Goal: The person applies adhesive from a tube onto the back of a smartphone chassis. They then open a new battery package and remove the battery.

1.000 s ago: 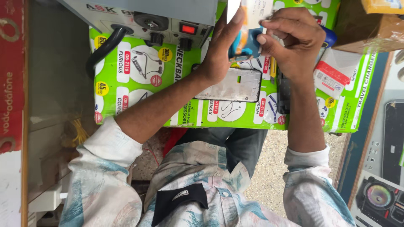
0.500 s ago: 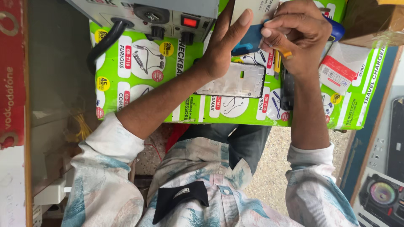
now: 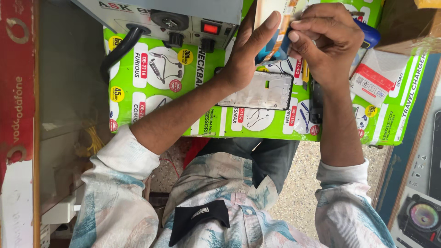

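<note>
Centrally, held piece: flat, glossy phone part (image 3: 271, 32), blue and pale, raised above the green mat (image 3: 151, 92).
Left hand (image 3: 250, 55): palm backing it, fingers straight.
Right hand (image 3: 326, 41): fingertips pinching its edge.
Below: silvery rectangular phone frame (image 3: 262, 89).
Behind: grey metal box (image 3: 183, 14).

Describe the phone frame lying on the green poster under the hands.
The phone frame is a thin rectangular shell, pale silvery-grey inside with a dark rim and rounded corners, and looks like metal or plastic. It lies flat, long side across the picture, on the green poster. The left hand hides its upper left part; whether they touch cannot be told.
</note>
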### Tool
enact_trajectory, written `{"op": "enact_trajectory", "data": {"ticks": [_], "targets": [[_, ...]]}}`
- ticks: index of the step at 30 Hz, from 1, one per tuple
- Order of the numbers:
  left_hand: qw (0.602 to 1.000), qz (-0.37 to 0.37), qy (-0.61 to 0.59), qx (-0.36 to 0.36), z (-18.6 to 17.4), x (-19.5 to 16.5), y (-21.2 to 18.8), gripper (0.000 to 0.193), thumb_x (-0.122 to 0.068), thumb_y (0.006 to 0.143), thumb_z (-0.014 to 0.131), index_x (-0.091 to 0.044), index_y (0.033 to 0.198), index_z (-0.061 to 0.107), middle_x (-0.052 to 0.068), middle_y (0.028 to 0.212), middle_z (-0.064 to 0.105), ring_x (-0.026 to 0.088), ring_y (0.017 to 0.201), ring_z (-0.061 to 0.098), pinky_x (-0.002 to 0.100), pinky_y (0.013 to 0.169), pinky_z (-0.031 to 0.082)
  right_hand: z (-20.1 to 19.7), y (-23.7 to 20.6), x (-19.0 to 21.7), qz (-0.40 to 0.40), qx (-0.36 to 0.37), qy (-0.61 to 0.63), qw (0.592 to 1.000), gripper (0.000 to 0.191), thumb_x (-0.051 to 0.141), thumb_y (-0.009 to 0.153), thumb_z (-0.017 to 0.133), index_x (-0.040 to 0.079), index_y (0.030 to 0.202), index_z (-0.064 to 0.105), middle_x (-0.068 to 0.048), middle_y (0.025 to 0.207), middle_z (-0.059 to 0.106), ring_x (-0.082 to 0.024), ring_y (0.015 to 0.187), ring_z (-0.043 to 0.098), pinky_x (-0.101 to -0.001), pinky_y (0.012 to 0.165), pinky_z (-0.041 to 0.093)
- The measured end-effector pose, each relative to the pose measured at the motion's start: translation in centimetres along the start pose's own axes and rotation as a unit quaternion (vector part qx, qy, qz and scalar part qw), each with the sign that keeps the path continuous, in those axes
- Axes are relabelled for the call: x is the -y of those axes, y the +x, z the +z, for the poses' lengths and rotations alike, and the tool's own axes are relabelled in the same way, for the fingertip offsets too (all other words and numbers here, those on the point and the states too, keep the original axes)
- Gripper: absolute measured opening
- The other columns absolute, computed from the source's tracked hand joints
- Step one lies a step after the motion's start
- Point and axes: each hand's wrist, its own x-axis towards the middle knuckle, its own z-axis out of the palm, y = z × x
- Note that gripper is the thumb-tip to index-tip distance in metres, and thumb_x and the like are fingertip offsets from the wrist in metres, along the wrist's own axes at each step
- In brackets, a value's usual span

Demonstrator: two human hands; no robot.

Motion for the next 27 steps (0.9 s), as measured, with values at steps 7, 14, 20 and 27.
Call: {"op": "enact_trajectory", "data": {"ticks": [7,14,20,27], "targets": [[0.999,0.02,0.036,0.01,-0.2,-0.2,-0.1,0.054,-0.042,0.118,0.054,-0.006,0.155,0.038,0.012,0.137,0.06,0.015,0.119,0.061,0.031,0.104,0.054,0.2,0.0,0.4,0.03,-0.003,0.032,0.999,0.012,-0.007,0.104,0.081,-0.01,0.111,0.072,-0.012,0.118,0.063,-0.015,0.081,0.07,-0.0246,0.066,0.061],[0.995,0.046,0.083,0.041,-0.2,-0.8,0.0,0.049,-0.043,0.118,0.048,-0.006,0.149,0.044,0.011,0.127,0.064,0.014,0.111,0.066,0.031,0.102,0.059,0.4,0.7,0.9,-0.035,0.013,-0.045,0.998,0.014,-0.008,0.103,0.081,-0.008,0.111,0.07,-0.012,0.119,0.061,-0.014,0.098,0.068,-0.0239,0.08,0.059],[0.998,0.021,0.019,0.051,-0.3,-0.7,0.6,0.05,-0.044,0.117,0.045,-0.003,0.146,0.047,0.011,0.121,0.066,0.016,0.105,0.071,0.032,0.095,0.06,0.7,1.3,1.8,0.014,-0.019,0.02,1.0,0.021,-0.004,0.093,0.082,-0.001,0.103,0.064,-0.007,0.108,0.062,-0.011,0.091,0.064,-0.0241,0.079,0.057],[0.994,0.05,0.087,0.03,-0.4,-0.3,0.1,0.054,-0.044,0.121,0.044,-0.005,0.157,0.034,0.012,0.144,0.056,0.014,0.131,0.054,0.029,0.117,0.042,0.1,1.1,1.0,-0.139,-0.006,-0.162,0.977,0.028,-0.009,0.093,0.09,-0.005,0.117,0.076,-0.014,0.115,0.07,-0.022,0.103,0.067,-0.028,0.085,0.053]]}}
